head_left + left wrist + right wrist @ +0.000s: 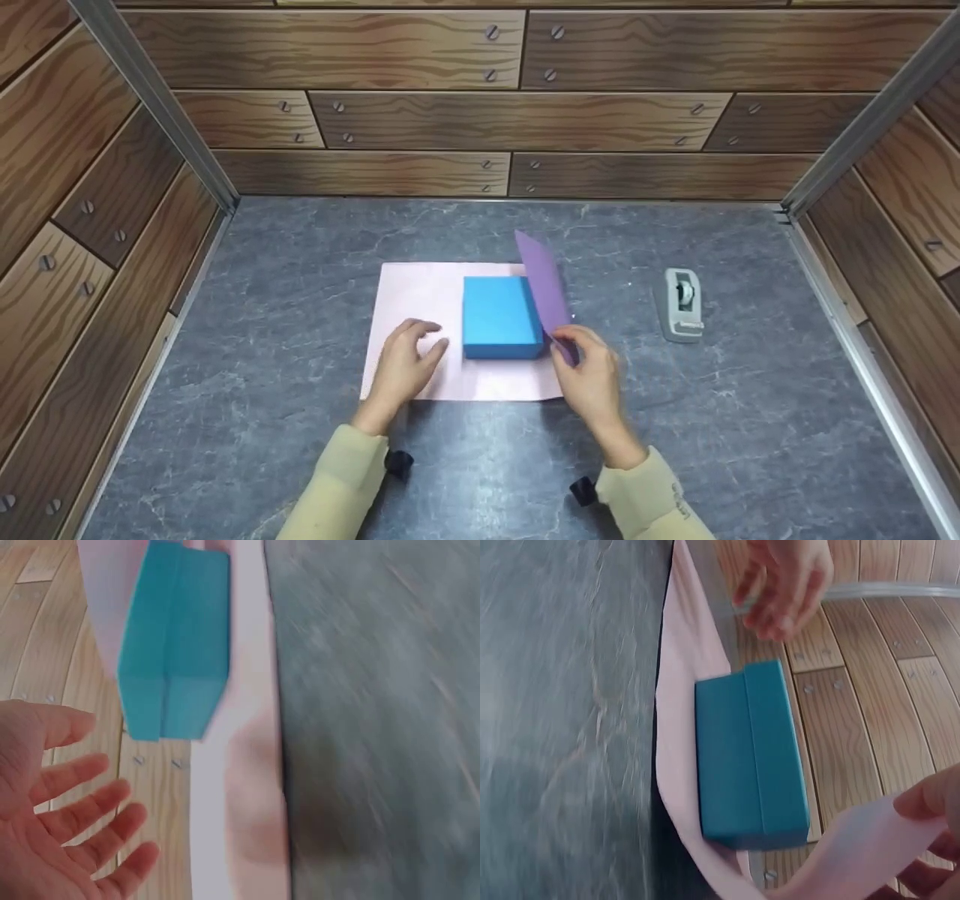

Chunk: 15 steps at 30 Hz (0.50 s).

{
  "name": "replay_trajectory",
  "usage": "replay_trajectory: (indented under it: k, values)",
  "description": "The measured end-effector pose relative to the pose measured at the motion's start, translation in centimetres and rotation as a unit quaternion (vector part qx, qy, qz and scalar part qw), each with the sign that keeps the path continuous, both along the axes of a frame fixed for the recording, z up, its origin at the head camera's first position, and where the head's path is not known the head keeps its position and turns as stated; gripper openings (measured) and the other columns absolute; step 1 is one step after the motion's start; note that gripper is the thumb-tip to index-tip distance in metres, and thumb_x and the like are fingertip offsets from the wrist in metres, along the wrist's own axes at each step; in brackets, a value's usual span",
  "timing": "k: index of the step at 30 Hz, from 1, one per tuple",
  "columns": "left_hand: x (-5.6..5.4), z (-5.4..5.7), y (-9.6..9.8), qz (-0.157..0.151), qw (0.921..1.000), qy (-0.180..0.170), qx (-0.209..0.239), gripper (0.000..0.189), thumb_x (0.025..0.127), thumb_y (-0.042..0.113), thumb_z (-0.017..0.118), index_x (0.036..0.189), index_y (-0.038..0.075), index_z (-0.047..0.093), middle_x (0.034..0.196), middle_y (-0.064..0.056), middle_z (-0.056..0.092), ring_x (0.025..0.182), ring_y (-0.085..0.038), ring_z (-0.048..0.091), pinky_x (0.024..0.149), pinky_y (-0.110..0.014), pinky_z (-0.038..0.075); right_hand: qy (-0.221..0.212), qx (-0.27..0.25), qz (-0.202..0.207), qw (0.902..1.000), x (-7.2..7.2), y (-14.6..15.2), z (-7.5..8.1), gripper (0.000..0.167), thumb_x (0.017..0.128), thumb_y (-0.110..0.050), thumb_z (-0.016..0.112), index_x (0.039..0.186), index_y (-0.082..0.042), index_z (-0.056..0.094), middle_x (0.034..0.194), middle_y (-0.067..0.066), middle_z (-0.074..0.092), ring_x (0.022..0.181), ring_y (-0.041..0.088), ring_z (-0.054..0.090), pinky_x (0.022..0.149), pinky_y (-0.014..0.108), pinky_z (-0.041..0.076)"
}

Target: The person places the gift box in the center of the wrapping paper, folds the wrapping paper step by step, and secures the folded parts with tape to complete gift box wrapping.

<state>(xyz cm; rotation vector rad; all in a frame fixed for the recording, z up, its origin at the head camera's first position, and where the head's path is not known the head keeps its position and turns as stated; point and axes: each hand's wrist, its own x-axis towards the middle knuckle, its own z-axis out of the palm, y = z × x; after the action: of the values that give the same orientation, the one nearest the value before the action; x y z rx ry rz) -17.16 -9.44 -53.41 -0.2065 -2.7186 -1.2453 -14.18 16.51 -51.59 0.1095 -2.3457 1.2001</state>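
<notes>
A blue box sits on a sheet of wrapping paper, pale pink on top and purple on its other side. My right hand pinches the sheet's right edge between thumb and fingers. That side of the paper stands raised beside the box, its purple face turned outward. In the right wrist view the lifted pink flap runs up into my fingers. My left hand hovers at the box's left, over the paper, apart from the box. Its fingers are loosely bent and hold nothing, as the left wrist view shows.
A grey tape dispenser with a roll in it stands to the right on the dark marbled tabletop. Wood-patterned panels rise at the back and both sides, with metal rails along the edges.
</notes>
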Motion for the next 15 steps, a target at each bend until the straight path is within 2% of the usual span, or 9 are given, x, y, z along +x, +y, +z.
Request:
replay_trajectory:
  k: [4,7,12,15]
  values:
    - [-0.2,1.1,1.2,-0.046,0.9937,-0.005,0.102,0.022,0.095,0.024,0.066,0.105,0.005,0.072,0.097,-0.005,0.068,0.088,-0.019,0.064,0.077,-0.038,0.053,0.010,0.003,0.005,0.9999,-0.1,-1.2,0.0,0.015,0.076,0.006,0.075,0.089,-0.001,0.075,0.095,0.007,0.071,0.093,0.024,0.068,0.083,0.038,0.053]
    - [-0.5,1.8,2.3,-0.071,0.9891,-0.012,0.128,0.026,0.097,0.028,0.063,0.106,0.005,0.072,0.095,-0.002,0.069,0.085,-0.015,0.064,0.075,-0.034,0.053,0.022,0.019,0.011,0.9995,-0.3,-2.0,0.0,0.015,0.075,0.005,0.076,0.088,-0.001,0.075,0.095,0.007,0.071,0.091,0.024,0.068,0.082,0.039,0.053]
    - [-1.0,2.7,3.8,-0.103,0.9773,-0.039,0.181,0.032,0.099,0.028,0.060,0.114,0.001,0.067,0.088,-0.005,0.071,0.080,-0.027,0.068,0.070,-0.034,0.054,0.018,0.044,0.020,0.9986,-0.3,-3.1,-0.1,0.016,0.074,0.004,0.078,0.089,-0.001,0.075,0.098,0.008,0.070,0.094,0.026,0.066,0.085,0.041,0.052]
    - [-1.3,2.9,4.5,-0.108,0.9703,-0.057,0.209,0.035,0.100,0.026,0.059,0.121,-0.002,0.062,0.089,-0.010,0.072,0.080,-0.035,0.069,0.069,-0.036,0.055,0.015,0.054,0.028,0.9980,-0.3,-3.5,-0.3,0.018,0.074,0.004,0.079,0.090,-0.001,0.075,0.100,0.008,0.069,0.095,0.028,0.065,0.086,0.041,0.051]
